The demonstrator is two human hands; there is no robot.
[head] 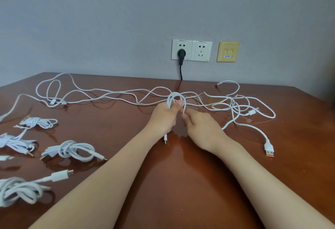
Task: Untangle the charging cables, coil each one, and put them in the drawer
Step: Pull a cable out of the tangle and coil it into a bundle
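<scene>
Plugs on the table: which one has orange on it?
The big flat plug lying farthest right, nearest the camera. Its tip is orange; the others look white or silver.

Place: you are in an office or study.
Desk (181, 174): glossy brown wood, against a grey wall (126, 20).
Above the desk: two sockets (191, 50), a black plug (181, 54) in one, a data port (228, 51).

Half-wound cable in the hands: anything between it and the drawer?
No drawer in view; path cannot be judged. The half-wound cable, gripped by the left hand and pinched by the right hand, seems to run into the loose cable tangle.
</scene>
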